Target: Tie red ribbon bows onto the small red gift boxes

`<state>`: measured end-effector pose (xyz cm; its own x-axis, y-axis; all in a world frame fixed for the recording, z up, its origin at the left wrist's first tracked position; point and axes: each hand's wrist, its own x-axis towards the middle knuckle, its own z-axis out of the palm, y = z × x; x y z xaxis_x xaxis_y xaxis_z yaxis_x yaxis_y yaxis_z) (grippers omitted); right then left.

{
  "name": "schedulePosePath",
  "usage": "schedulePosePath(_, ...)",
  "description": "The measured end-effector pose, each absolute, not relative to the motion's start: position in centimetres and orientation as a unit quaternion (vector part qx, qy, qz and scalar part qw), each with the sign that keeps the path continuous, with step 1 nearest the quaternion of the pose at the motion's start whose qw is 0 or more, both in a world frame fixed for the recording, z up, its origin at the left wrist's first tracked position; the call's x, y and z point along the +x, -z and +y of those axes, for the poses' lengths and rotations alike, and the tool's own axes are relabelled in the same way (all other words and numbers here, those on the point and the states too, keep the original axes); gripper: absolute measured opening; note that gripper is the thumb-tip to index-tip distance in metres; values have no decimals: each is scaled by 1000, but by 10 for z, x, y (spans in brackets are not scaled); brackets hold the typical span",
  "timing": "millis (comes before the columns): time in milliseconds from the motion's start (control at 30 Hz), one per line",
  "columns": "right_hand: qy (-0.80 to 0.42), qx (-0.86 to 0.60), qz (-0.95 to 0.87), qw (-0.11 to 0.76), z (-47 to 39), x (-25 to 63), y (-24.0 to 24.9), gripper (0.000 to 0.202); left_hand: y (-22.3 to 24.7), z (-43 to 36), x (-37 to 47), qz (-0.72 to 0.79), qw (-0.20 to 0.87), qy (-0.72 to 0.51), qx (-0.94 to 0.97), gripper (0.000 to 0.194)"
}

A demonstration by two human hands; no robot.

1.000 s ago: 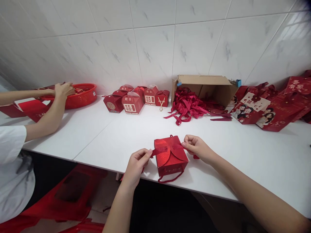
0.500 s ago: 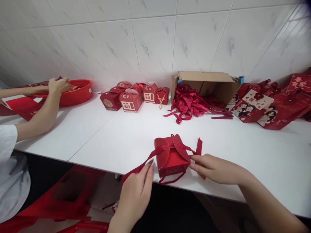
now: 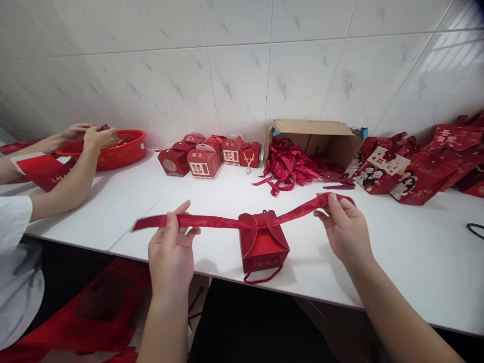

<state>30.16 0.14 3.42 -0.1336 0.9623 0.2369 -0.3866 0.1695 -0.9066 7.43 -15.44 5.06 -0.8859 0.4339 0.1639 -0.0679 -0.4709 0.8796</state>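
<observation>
A small red gift box [image 3: 266,247] stands near the front edge of the white table, its rounded flaps folded over the top. One red ribbon [image 3: 215,221] runs through the flaps and stretches out to both sides. On the left, my left hand [image 3: 172,252] pinches that end between thumb and fingers, with a tail hanging past it. Out to the right and slightly higher, my right hand [image 3: 346,227] is closed on the other end. A twisted red cord [image 3: 263,280] loops from the box's front at the table edge.
Several finished-looking red boxes [image 3: 204,161] stand by the wall. A cardboard box [image 3: 321,127] lies on its side, spilling red ribbons [image 3: 289,164]. Red gift bags [image 3: 423,171] fill the right. Leftward, a co-worker's hands [image 3: 99,137] are over a red basin [image 3: 124,157].
Both my hands have left the box's sides and taken hold of the ribbon ends. They have moved apart and up, drawing the ribbon out sideways. The gift box remains on the table.
</observation>
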Motion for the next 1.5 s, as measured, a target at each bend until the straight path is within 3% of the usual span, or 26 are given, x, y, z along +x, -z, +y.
schedulePosePath(200,-472,-208,-577,634,18,293,-85,15,-96,-137,68,489,35,-822,289,15)
schedulePosePath(533,-417,-128,-664,608,14,268,-147,22,-144,-116,84,496,-2,-751,436,14)
schedulePosePath(1100,-498,-86,-683,527,1,252,-164,28,-159,-98,104,411,178,-740,502,21)
schedulePosePath(1300,-544,-100,-697,456,-2,247,-163,26,-165,-102,111,444,202,-646,587,18)
schedulePosePath(1500,-588,-2,-716,377,0,252,-152,13,-166,-104,112,507,213,-579,602,18)
